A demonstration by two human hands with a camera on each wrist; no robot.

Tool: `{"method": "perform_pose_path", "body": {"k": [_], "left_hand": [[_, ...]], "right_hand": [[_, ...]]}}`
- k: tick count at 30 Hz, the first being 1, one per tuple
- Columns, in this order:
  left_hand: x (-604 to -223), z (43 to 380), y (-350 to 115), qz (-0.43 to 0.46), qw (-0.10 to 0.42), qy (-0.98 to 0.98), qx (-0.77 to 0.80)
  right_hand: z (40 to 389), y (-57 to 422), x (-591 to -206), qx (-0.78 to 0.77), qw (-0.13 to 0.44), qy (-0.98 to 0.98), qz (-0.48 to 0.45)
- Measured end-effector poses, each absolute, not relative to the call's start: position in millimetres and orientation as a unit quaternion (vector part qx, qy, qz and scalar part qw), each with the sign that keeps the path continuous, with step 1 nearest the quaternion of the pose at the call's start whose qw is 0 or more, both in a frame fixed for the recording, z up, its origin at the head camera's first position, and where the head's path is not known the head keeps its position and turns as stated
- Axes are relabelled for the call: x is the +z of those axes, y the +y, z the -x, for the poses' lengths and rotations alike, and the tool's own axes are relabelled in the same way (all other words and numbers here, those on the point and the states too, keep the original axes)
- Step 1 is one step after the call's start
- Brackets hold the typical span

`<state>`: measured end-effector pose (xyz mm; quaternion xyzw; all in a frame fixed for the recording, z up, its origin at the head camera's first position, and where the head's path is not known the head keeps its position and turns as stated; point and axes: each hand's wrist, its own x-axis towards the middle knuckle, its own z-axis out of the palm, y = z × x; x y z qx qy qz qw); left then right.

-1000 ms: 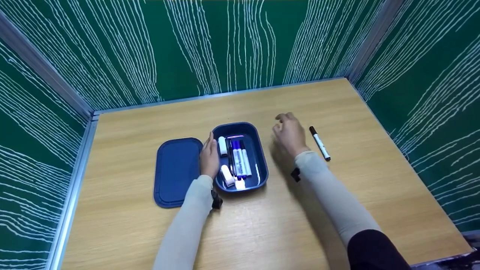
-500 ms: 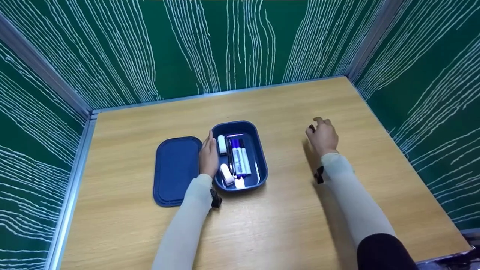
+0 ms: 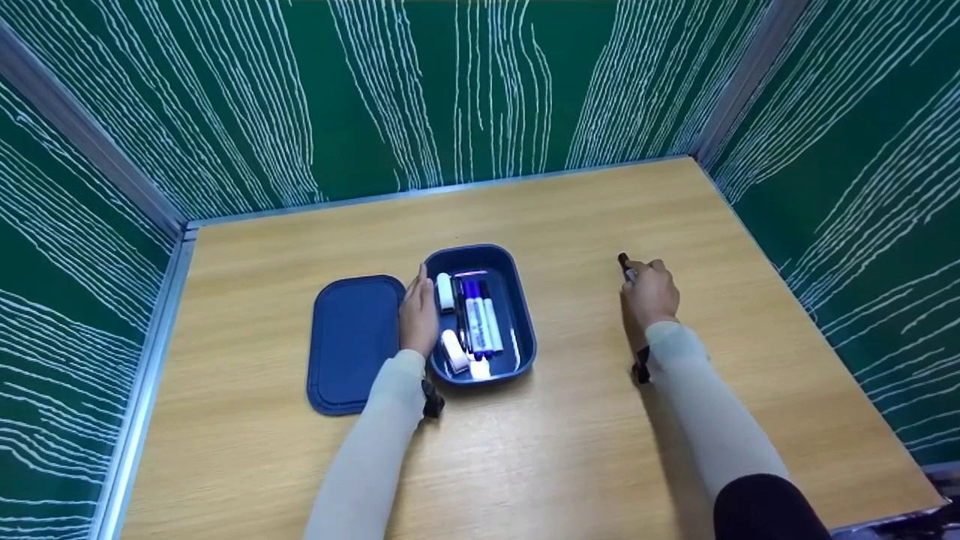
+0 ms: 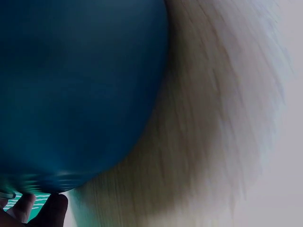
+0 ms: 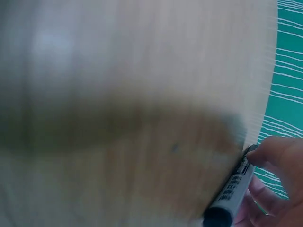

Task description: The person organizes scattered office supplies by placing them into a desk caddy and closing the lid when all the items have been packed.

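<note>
My left hand (image 3: 418, 319) rests with straight fingers against the left side of a dark blue box (image 3: 527, 330). In the left wrist view, the box's wall (image 4: 80, 94) fills the upper left, with fingertips (image 4: 53, 210) at its edge. Inside the box lie several white markers (image 3: 480, 322) with blue or black caps, a dark pen (image 3: 460, 319) and two small white rounded pieces (image 3: 445, 292). Off to the right, my right hand (image 3: 652, 292) pinches a white marker (image 5: 234, 187) with black ends between thumb and fingers, low at the tabletop. Much of this marker is hidden in the head view.
A flat blue lid (image 3: 352, 345) lies left of the box, partly behind my left hand. The wooden table (image 3: 570, 450) is bounded at the back and sides by green panels (image 3: 427, 90) with wavy white lines and metal frames.
My right hand has moved right, away from beside the box, and come down onto the loose marker, its fingers now gripping it. The left hand and the box have stayed in place.
</note>
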<state>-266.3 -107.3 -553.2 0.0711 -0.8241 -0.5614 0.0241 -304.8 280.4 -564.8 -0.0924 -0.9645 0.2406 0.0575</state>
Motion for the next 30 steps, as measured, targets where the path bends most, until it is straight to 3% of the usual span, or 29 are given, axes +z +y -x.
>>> {"method": "perform_pose_path", "body": {"k": [30], "left_hand": [[-555.9, 267.7, -107.9, -0.068, 0.029, -0.818, -0.570]], "right_hand": [[311.5, 282.1, -564.6, 0.262, 0.038, -0.960, 0.087]]}}
